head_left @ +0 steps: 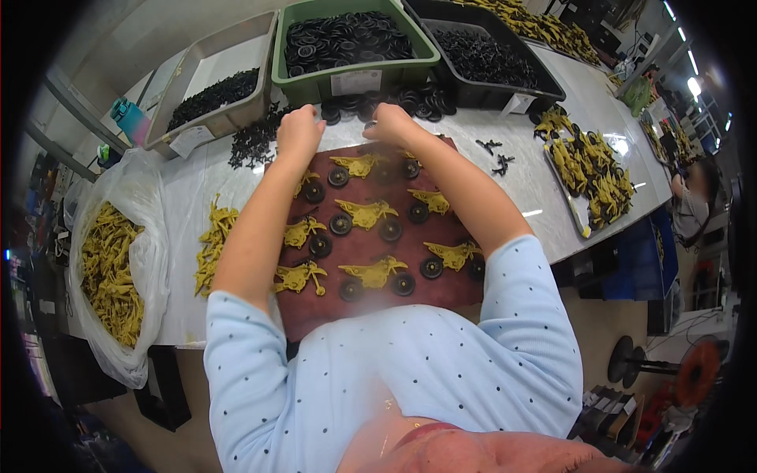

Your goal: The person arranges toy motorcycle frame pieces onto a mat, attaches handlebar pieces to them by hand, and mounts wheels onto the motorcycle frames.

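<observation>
A long white table fills the middle of the view. A person in a light blue dotted top leans over it, with both arms stretched forward.

On the left edge of the table sits a big clear plastic bag full of yellow toy motorbike bodies. At the far side stand three bins. The green bin in the middle holds black toy wheels. The grey bin to its left and the black bin to its right hold small black parts.

In front of the person lies a dark red board. On it lie rows of yellow toy motorbikes with black wheels beside them. A loose pile of yellow motorbike bodies lies just left of the board. A metal tray on the right holds more yellow bikes.

A heap of loose black wheels lies on the table in front of the green bin, just past the board.

The left hand is at the far left corner of the board, curled into a loose fist. I cannot tell if it holds anything. The right hand is at the far edge of the board, near the wheel heap, fingers bent down. I cannot tell what it grips either.
</observation>
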`<action>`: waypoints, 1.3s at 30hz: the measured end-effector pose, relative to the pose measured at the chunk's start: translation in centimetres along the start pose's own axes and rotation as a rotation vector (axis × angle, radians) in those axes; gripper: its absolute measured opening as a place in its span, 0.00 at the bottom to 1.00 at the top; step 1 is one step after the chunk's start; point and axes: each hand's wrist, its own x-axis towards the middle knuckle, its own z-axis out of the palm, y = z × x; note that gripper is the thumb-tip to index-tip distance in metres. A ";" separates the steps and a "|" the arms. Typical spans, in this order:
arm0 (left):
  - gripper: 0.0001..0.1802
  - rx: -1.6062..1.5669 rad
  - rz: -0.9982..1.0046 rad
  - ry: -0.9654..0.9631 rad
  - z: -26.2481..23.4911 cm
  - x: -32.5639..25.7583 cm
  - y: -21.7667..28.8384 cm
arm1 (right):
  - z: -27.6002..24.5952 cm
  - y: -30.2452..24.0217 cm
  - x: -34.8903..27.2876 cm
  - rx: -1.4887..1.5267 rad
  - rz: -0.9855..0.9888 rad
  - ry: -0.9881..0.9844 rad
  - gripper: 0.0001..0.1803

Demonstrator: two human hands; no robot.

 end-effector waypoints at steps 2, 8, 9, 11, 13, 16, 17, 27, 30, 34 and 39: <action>0.21 0.131 -0.094 -0.043 2.4 2.3 0.9 | -1.5 -0.5 -2.6 0.114 -0.030 0.094 0.23; 0.26 0.157 -0.167 -0.091 6.1 4.3 0.3 | -5.3 -4.7 -12.6 0.353 -0.132 0.061 0.24; 0.26 0.152 -0.180 -0.096 5.7 4.2 0.1 | -5.4 -5.4 -13.9 0.427 -0.170 0.062 0.24; 0.23 0.204 -0.147 -0.128 4.0 4.1 1.2 | -6.2 -5.8 -16.0 0.529 -0.200 0.050 0.24; 0.19 0.228 -0.116 -0.151 1.7 3.3 1.4 | -6.1 -7.2 -17.5 0.531 -0.233 -0.031 0.23; 0.20 0.227 -0.093 -0.177 -2.8 0.5 1.2 | -4.5 -9.0 -19.3 0.496 -0.330 -0.090 0.23; 0.20 0.138 -0.026 -0.135 -4.4 -1.2 0.8 | -3.8 -9.6 -19.9 0.490 -0.371 -0.115 0.24; 0.24 -0.241 -0.102 -0.063 -12.6 -24.9 -2.8 | 2.1 -13.3 -23.3 0.366 -0.598 -0.204 0.24; 0.28 -0.284 -0.227 0.012 -11.9 -28.1 -2.2 | 3.3 -14.2 -23.4 0.341 -0.596 -0.159 0.23; 0.28 -0.136 -0.175 0.032 -10.2 -29.7 -2.6 | 4.9 -14.8 -24.0 0.288 -0.564 -0.126 0.22; 0.26 -0.121 -0.162 0.091 -9.4 -30.3 -3.3 | 5.5 -15.5 -24.6 0.159 -0.536 -0.069 0.20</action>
